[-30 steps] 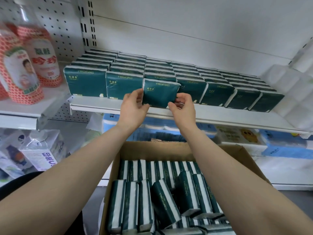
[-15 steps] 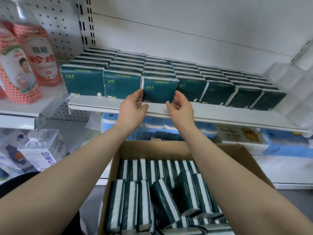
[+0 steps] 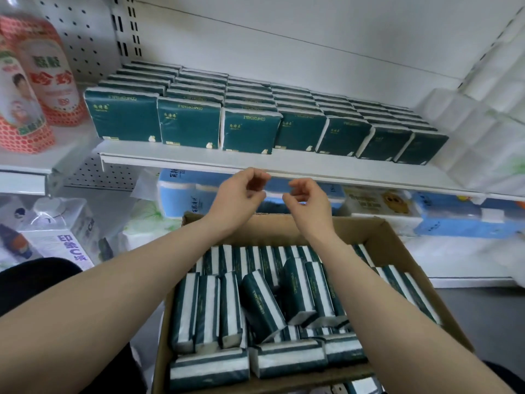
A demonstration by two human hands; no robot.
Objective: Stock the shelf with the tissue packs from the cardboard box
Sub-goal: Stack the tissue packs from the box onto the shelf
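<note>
Dark green tissue packs stand in several rows on the white shelf (image 3: 181,157). The front pack of the third row (image 3: 248,130) stands upright near the shelf's front edge. Below, an open cardboard box (image 3: 397,245) holds several more green-and-white packs (image 3: 262,305), some tilted. My left hand (image 3: 237,194) and my right hand (image 3: 308,201) hover side by side between the shelf edge and the box, fingers loosely curled, holding nothing. Neither hand touches a pack.
Red-patterned bottles (image 3: 37,81) stand on the neighbouring shelf at left. White tissue roll bundles (image 3: 483,123) fill the shelf's right end. Blue packages (image 3: 454,220) lie on the lower shelf behind the box; a white bagged product (image 3: 62,237) sits lower left.
Both hands set the tissue pack at the front of the third row, let go of it, and drew back down toward the box.
</note>
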